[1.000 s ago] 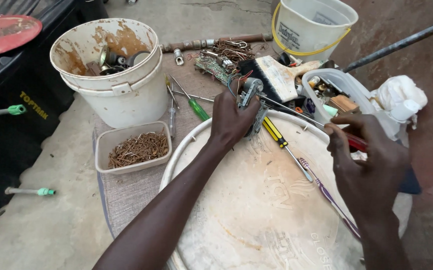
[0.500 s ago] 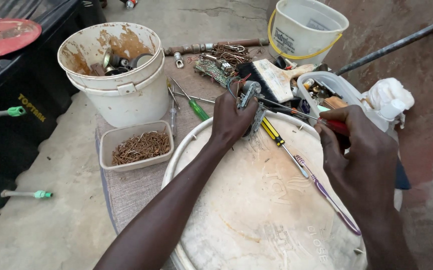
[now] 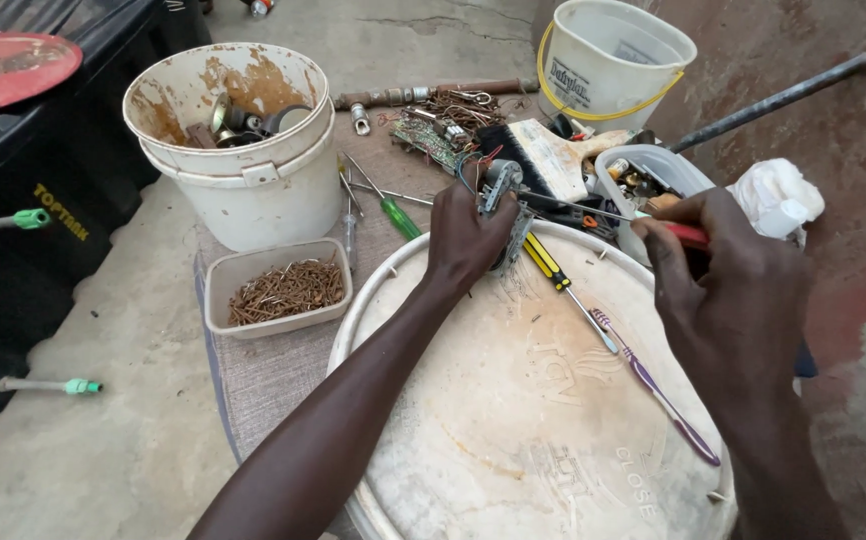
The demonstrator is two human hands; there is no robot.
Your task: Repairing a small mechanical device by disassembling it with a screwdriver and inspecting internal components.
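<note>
Head view: left hand (image 3: 468,235) fingers clamped on small metal motor part (image 3: 501,185) over the round lid (image 3: 513,400). Right hand (image 3: 728,285) fingers closed around red-handled screwdriver (image 3: 688,236), tip reaching the part.

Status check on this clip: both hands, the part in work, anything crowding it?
Left hand gripping small metal mechanism at lid's far edge. Right hand holding red-handled screwdriver, tip at mechanism. Yellow-black screwdriver and purple toothbrush alongside.

hands (image 3: 468,235) bare, no gloves | forearms bare, no sleeves in view | no rings, no watch
</note>
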